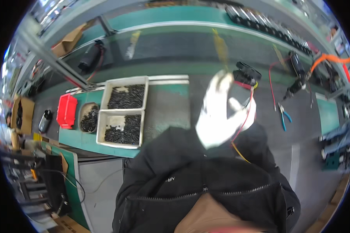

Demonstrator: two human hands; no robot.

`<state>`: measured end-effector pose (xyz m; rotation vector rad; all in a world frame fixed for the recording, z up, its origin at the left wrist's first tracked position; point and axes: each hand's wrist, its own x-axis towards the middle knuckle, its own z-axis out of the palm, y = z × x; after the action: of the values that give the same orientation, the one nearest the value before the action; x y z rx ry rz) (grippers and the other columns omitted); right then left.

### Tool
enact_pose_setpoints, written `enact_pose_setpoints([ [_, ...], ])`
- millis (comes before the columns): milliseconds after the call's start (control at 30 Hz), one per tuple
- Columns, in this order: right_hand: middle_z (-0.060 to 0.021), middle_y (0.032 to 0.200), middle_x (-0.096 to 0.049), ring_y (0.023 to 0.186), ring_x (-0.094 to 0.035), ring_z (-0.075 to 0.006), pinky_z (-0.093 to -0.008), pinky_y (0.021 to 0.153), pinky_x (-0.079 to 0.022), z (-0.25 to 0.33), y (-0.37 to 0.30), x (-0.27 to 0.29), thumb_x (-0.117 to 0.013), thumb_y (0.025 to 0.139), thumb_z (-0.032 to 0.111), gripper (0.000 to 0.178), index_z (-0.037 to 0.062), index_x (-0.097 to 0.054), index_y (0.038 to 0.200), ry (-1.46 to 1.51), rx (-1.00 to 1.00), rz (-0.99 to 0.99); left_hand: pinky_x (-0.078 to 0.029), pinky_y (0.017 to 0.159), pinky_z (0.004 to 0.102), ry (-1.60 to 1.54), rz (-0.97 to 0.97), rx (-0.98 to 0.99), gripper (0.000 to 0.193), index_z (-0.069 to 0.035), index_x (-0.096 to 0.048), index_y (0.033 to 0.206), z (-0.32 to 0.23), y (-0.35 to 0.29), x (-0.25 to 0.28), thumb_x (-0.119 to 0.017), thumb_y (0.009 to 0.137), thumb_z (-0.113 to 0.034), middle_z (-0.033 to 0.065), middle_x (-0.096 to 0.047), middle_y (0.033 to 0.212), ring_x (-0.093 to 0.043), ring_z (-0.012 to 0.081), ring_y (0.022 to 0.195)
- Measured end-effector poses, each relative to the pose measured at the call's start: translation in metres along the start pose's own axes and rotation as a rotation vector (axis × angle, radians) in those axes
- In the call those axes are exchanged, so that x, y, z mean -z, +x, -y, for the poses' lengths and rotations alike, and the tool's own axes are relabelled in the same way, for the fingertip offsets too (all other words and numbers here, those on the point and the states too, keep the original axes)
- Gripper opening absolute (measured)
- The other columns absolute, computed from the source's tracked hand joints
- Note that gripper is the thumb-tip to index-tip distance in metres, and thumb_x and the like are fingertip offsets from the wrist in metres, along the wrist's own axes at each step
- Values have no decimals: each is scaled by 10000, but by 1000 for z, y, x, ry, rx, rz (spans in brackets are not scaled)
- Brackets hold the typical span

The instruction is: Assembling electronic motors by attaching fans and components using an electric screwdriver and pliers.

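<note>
Both of my hands wear white gloves and meet in front of my chest. My left hand (214, 120) points away from me, its fingers stretched out and slightly smeared by motion; I see nothing in it. Beside it, my right hand (244, 115) is closed around thin red and yellow wires (237, 134). Their lower ends hang toward my jacket. Just beyond the right hand is a black plastic part (247, 73), with red and yellow leads running toward my fingers. Some of the right fingers are hidden behind the glove and wires.
At left stand two white trays (121, 110) of small black parts, a round bowl (89, 117) and a red bin (67, 111). To the right lie blue-handled pliers (285, 116) and a black power driver (297, 86) on an orange hose (330, 58). A dark conveyor (175, 48) crosses beyond.
</note>
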<state>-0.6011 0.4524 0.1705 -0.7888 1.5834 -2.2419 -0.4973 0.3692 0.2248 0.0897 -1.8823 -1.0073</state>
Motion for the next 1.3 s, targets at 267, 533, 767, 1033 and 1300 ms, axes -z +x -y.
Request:
enact_pose_setpoints([
  [267, -127, 886, -681, 747, -644, -204, -343, 712, -495, -97, 306, 78, -737, 720, 552, 648, -27, -666, 1002, -1113, -237, 127, -511, 775, 327, -330, 504, 486, 219, 14, -628, 1064, -20, -103, 133, -591, 860, -58, 121, -662, 957, -654, 263, 849],
  [533, -247, 1142, -607, 1102, -578, -380, -430, 909, -457, -76, 285, 51, -538, 891, 400, 534, -18, -550, 1224, -1662, 117, 127, -477, 656, 267, 374, -847, 606, 220, 51, -596, 891, -45, -195, 254, -448, 947, -102, 139, -640, 862, -612, 151, 732],
  [767, -205, 1277, -513, 1229, -457, -364, -445, 1035, -369, -93, 79, -63, -624, 824, 199, 403, 52, -574, 1195, -1403, 544, 617, -418, 979, 369, 1039, -907, 629, 342, 36, -507, 1221, 111, -218, 377, -541, 890, -45, 185, -561, 1180, -551, 282, 1103],
  [1033, -110, 962, -669, 791, -625, -159, -313, 746, -507, -53, 131, -314, -493, 967, 203, 286, 2, -607, 1136, -405, -1, 1196, -354, 997, 448, 1496, -583, 739, 387, 19, -508, 1211, 151, -198, 406, -526, 834, -68, 227, -498, 1247, -463, 375, 1164],
  [1300, -71, 1030, -602, 796, -606, -204, -333, 733, -469, -213, 133, -575, -411, 941, 592, 504, 134, -582, 1066, -60, -863, 984, -344, 1021, 472, 1477, -501, 811, 394, -1, -523, 1206, 139, -181, 401, -550, 829, -112, 239, -484, 1259, -440, 394, 1188],
])
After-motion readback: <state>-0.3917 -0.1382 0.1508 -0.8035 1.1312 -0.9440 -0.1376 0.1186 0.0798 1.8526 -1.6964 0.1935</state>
